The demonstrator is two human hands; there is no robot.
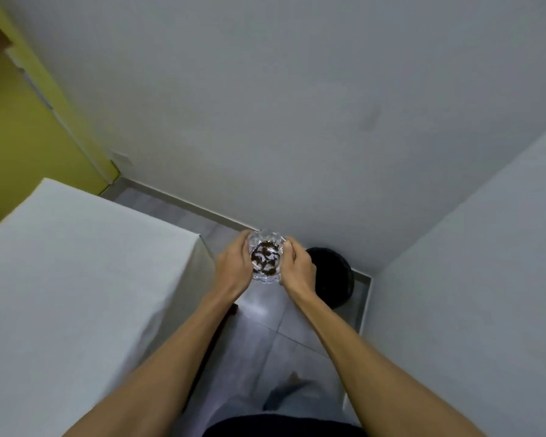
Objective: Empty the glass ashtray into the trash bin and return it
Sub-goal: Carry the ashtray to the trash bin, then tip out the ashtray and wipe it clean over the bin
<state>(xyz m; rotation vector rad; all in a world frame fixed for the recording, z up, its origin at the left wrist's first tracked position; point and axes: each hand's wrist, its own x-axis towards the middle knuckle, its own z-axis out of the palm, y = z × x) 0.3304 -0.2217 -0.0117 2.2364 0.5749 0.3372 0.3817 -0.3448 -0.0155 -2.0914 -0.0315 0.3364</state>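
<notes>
A clear glass ashtray [265, 258] with dark ash and bits inside is held level in the air between both hands. My left hand [233, 267] grips its left rim and my right hand [298, 270] grips its right rim. Just right of and below the ashtray, a round black trash bin [334, 279] stands on the floor in the corner; my right hand partly covers it. The ashtray hangs over the floor to the left of the bin's mouth.
A table under a white cloth [85, 279] fills the left side, its corner close to my left wrist. White walls [454, 279] close in ahead and on the right. Grey tiled floor [265, 342] runs between them. A yellow door [19, 137] is at far left.
</notes>
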